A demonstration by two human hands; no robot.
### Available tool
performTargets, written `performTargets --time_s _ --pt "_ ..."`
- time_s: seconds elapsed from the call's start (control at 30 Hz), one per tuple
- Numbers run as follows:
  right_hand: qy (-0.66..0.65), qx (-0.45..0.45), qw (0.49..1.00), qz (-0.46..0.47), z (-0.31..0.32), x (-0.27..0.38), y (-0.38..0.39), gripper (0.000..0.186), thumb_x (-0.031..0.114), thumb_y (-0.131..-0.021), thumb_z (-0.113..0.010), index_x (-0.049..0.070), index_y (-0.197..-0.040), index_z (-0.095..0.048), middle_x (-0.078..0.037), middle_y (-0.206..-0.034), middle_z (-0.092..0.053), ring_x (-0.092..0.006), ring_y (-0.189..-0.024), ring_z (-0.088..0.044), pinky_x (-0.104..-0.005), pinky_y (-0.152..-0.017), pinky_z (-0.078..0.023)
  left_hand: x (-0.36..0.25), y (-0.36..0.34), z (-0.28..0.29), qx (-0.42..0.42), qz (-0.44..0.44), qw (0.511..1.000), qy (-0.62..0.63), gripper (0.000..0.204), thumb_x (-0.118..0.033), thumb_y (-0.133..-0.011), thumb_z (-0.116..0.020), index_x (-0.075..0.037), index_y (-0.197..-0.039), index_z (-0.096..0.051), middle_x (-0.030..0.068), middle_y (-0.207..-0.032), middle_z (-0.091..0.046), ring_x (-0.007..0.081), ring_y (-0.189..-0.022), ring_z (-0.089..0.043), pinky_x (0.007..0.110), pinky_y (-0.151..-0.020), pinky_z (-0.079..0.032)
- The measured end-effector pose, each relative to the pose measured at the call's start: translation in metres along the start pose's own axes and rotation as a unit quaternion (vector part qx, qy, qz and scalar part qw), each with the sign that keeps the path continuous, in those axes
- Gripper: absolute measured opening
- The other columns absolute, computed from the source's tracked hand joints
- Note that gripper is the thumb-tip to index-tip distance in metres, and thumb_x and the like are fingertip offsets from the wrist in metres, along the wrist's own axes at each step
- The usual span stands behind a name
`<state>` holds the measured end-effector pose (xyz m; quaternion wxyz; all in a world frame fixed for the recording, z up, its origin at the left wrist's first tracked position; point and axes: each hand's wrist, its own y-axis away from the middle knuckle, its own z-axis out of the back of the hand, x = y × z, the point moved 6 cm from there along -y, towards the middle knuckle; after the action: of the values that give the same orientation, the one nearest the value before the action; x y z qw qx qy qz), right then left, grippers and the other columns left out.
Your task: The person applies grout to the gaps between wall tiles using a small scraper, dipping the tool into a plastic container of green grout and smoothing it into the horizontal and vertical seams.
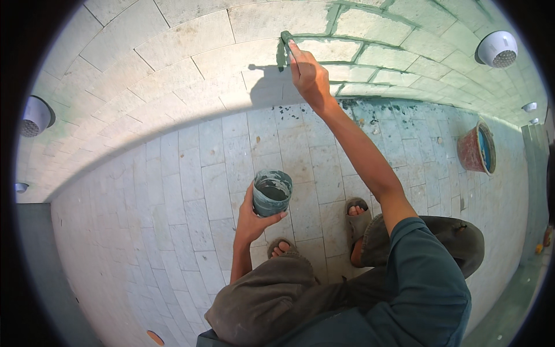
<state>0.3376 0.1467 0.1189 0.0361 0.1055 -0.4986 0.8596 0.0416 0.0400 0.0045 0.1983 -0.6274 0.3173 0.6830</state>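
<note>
My left hand (252,221) grips a round cup (270,203) from its left and near side. The cup's rim and inner wall are smeared with grey-green paste, and a dark mix shows inside. My right hand (311,76) reaches up to the tiled wall (196,43), closed around a small tool (285,38) whose tip is coated in the same green. Its exact kind cannot be made out. The tip touches the wall by a fresh dark green streak (281,58) along a joint. Right of it, green paste fills and borders the joints; on the left the joints are bare.
A reddish bucket (469,151) with blue-green inside stands at the right near the wall. Green splatters (370,113) dot the tiled floor (191,185) at the wall's foot. Several white round fittings, such as one fitting (497,48), stick out of the wall. My sandalled feet are below.
</note>
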Motion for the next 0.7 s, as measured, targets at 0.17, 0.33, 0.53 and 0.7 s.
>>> performTargets --time_s 0.17,0.33,0.53,0.7 --pt "0.027 0.076 0.997 -0.012 -0.013 -0.014 0.034 0.044 0.009 -0.09 -0.062 0.01 -0.133 -0.057 -0.012 -0.086 -0.064 -0.0312 -0.063 -0.065 -0.0397 -0.051 -0.053 -0.006 -0.001 -0.004 0.008 -0.01 1.0 0.008 0.102 -0.019 -0.064 -0.091 0.002 -0.147 -0.035 0.0166 -0.128 -0.06 0.0255 -0.119 -0.059 0.038 -0.101 -0.046" --pt "0.028 0.161 0.986 -0.042 -0.008 -0.007 0.05 0.038 0.012 -0.094 -0.06 0.009 -0.132 -0.059 -0.012 -0.082 -0.063 -0.0307 -0.061 -0.064 -0.0401 -0.052 -0.052 -0.018 0.006 0.002 -0.009 -0.012 1.0 0.009 0.1 -0.018 -0.064 -0.091 0.001 -0.146 -0.037 0.0158 -0.128 -0.06 0.0243 -0.118 -0.059 0.037 -0.101 -0.047" --pt "-0.023 0.163 0.986 -0.012 0.009 0.012 0.002 0.036 0.011 -0.093 -0.056 0.005 -0.128 -0.058 -0.016 -0.085 -0.063 -0.0326 -0.067 -0.066 -0.0446 -0.056 -0.053 -0.035 0.006 0.017 -0.035 -0.029 0.999 -0.014 0.097 -0.017 -0.064 -0.091 0.001 -0.144 -0.039 0.0145 -0.124 -0.062 0.0232 -0.115 -0.06 0.037 -0.1 -0.048" --pt "0.037 0.499 0.865 0.037 0.003 -0.011 0.048 0.033 0.015 -0.095 -0.055 0.003 -0.125 -0.059 -0.018 -0.087 -0.066 -0.0377 -0.074 -0.065 -0.046 -0.064 -0.053 -0.063 -0.007 0.013 -0.035 -0.071 0.996 -0.038 0.098 -0.018 -0.063 -0.091 0.001 -0.143 -0.039 0.0146 -0.122 -0.063 0.0232 -0.114 -0.061 0.037 -0.099 -0.049"
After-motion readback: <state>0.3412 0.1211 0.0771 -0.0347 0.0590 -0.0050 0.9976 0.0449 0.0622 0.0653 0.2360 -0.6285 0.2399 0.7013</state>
